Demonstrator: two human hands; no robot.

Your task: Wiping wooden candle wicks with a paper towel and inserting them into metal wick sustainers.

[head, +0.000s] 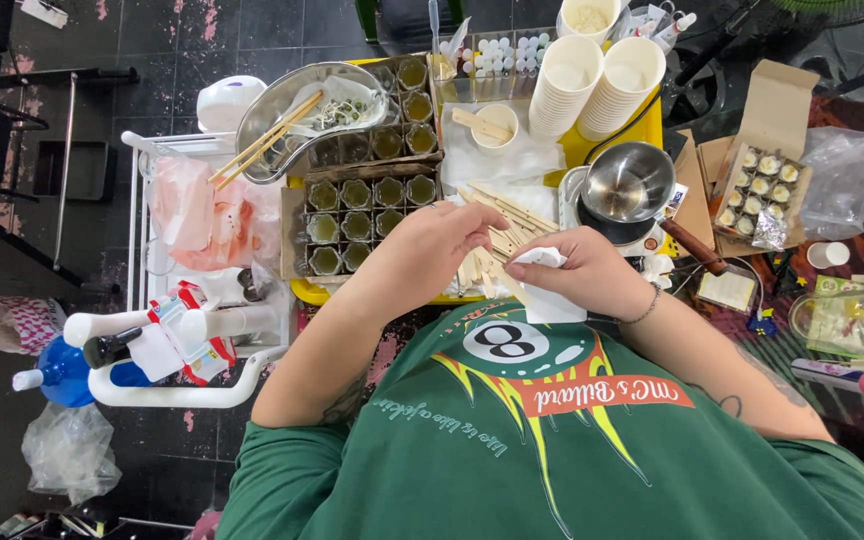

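White tissue [544, 290] in right hand [585, 270], sticks [497, 240]

Open brown cardboard box [762, 165] right w/ small cups, red-white labelled bottles [187, 330] left

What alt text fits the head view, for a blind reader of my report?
Seen from above, a person in a green shirt holds a white paper tissue in the right hand, the left hand over flat wooden sticks; small glass jars beside them.

Crumpled white tissue [544, 290], partly hidden
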